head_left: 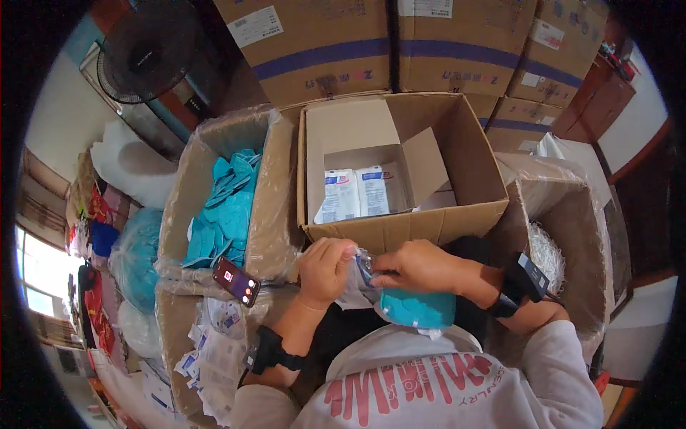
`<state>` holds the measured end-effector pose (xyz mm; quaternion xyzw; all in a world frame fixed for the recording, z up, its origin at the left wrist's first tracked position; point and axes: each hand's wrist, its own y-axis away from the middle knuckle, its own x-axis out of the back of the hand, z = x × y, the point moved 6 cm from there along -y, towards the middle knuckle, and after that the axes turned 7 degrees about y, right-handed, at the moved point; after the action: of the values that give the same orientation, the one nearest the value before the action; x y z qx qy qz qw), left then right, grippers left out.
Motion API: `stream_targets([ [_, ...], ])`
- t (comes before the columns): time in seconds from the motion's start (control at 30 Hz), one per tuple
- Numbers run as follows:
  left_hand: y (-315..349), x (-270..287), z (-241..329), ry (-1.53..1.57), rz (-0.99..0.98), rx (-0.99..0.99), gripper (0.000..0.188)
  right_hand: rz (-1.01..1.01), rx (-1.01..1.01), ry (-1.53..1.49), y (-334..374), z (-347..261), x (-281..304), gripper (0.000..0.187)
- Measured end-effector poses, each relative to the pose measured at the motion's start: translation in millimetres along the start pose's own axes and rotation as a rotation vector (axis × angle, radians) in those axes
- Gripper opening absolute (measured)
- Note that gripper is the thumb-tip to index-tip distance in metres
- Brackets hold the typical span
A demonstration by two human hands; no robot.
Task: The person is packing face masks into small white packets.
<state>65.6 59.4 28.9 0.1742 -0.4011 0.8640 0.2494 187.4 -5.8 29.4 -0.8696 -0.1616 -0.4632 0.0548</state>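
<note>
Before my torso, my left hand (325, 270) is closed, gripping the edge of a small clear plastic bag (355, 289) with blue and white print. At the bag's upper right side, my right hand (423, 269) pinches with bent fingers; its fingertips are partly hidden. Directly under the right hand is a teal face mask (418, 307) with a white strap end, above my lap. Whether the right hand also touches the mask, I cannot tell. Ahead, packed white pouches (357, 193) stand upright in a white inner carton (351, 125) inside a large cardboard box (407, 223).
Teal masks (227, 207) fill a plastic-lined box at left. A phone (236, 281) rests on its near edge, above a box of printed plastic bags (220, 332). White stringy material (547, 257) lies in the right box. Stacked cartons (457, 46) and a fan (146, 51) stand behind.
</note>
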Motion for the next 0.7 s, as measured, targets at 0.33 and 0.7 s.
stream_targets([
  [0.33,24,32,-35,0.048,0.177,0.352,0.013,0.242,-0.085,-0.381,-2,27,13,0.022],
  [0.7,290,402,-25,-0.968,1.239,0.566,0.034,0.975,-0.625,-1.020,109,166,76,0.038],
])
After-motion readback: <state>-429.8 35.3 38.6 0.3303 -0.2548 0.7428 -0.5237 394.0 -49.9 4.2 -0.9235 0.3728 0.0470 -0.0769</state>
